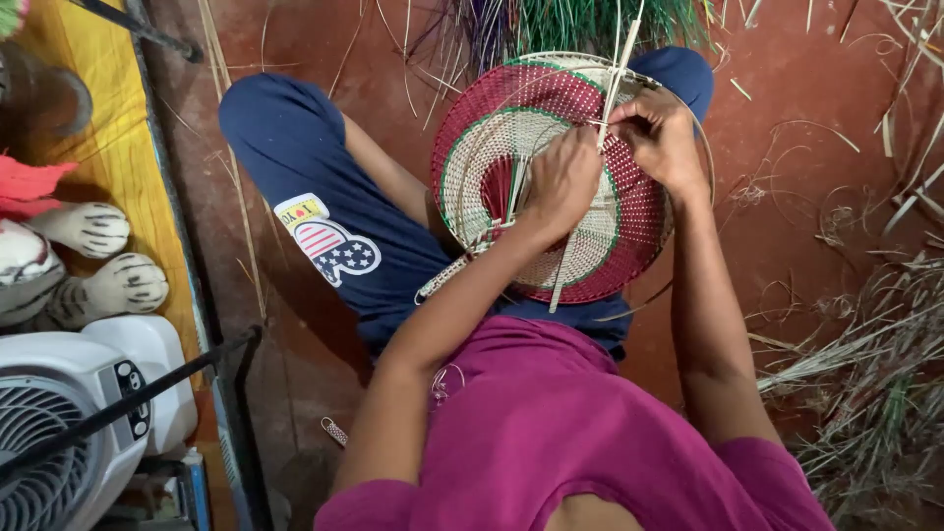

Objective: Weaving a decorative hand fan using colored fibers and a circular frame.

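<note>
Looks like a home doubling as a craft workspace, with weaving done seated on a bare red-brown floor [806,118] rather than at any bench. Strewn all over that floor: loose cane strips and dried straw [865,374], plus a bundle of green and purple dyed strands [590,20] at the top edge, beside a half-woven round basket [560,177] in red, cream and green. Domestic signs along the left side: a yellow mat [118,157], a striped plush toy [88,265] and a white electric fan [69,413].
</note>
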